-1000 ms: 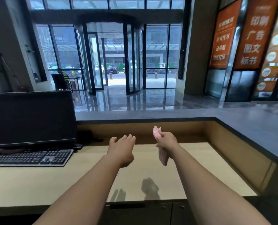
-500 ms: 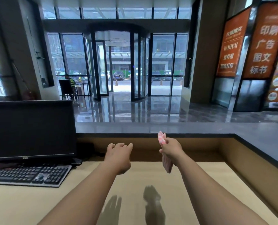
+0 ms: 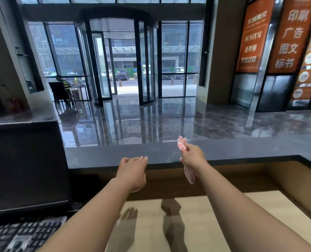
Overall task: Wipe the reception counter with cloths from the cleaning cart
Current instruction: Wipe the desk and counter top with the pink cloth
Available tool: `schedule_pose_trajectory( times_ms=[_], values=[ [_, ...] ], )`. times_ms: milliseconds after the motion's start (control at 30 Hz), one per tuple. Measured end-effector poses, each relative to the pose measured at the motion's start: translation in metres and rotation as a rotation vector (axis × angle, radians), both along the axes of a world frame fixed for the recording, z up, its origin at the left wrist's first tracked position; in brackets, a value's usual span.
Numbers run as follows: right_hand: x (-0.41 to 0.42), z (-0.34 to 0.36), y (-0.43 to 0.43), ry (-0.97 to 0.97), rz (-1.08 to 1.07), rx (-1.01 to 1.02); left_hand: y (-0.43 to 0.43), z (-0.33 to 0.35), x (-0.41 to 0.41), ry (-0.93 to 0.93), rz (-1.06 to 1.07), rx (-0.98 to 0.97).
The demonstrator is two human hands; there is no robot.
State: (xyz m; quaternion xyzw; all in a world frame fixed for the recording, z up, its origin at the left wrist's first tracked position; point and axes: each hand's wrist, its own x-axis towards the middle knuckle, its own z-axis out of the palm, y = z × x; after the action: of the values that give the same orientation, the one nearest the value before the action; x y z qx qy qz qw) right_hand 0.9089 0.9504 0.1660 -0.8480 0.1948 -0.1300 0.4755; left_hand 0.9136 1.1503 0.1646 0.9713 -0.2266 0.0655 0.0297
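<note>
We see dark marble reception counter (image 3: 223,148) mid-frame, glossy lobby floor (image 3: 132,117) beyond; our right hand (image 3: 193,157) grips pink cloth (image 3: 182,145), left hand (image 3: 132,171) relaxed, empty.

Mid-section of cloth (image 3: 181,145) is buried in the right hand (image 3: 192,157); only its two ends show. The monitor (image 3: 23,166) at 9 o'clock is clipped by the left edge. The keyboard (image 3: 20,237) at 7 o'clock is clipped left and bottom, keys smeared, legends unreadable. The orange signs (image 3: 251,39) at 2 o'clock are cut at top and right. The seated person (image 3: 65,86) at 10 o'clock is too small to make out. Both forearms (image 3: 242,215) run off the bottom edge.
</note>
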Motion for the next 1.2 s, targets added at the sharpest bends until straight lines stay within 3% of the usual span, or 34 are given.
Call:
schedule_pose_trajectory(
  times_ms=[133,300,400,533,667,867,1067,1200],
  values=[
    [0.021,-0.005,0.005,-0.026,0.019,-0.134,-0.003,-0.011,0.024,0.021,-0.022,-0.004],
    [0.045,-0.01,0.02,-0.075,0.064,-0.443,-0.005,-0.021,0.043,0.025,-0.012,-0.052],
    [0.06,-0.028,0.028,0.005,0.123,-0.518,-0.003,-0.025,0.05,0.039,0.028,-0.054],
    [0.078,-0.055,0.032,0.215,0.354,-0.725,0.001,-0.028,0.06,0.068,0.083,-0.034],
    [0.097,-0.056,0.022,0.251,0.427,-0.823,-0.003,-0.029,0.069,0.098,0.109,0.011],
    [0.135,-0.054,-0.001,0.363,0.449,-0.814,-0.015,-0.027,0.078,0.145,0.162,0.122],
    [0.153,-0.051,-0.066,0.489,0.236,-0.752,-0.018,-0.028,0.081,0.163,0.178,0.151],
    [0.156,-0.053,-0.073,0.514,0.221,-0.722,-0.014,-0.03,0.08,0.157,0.154,0.131]
  ],
)
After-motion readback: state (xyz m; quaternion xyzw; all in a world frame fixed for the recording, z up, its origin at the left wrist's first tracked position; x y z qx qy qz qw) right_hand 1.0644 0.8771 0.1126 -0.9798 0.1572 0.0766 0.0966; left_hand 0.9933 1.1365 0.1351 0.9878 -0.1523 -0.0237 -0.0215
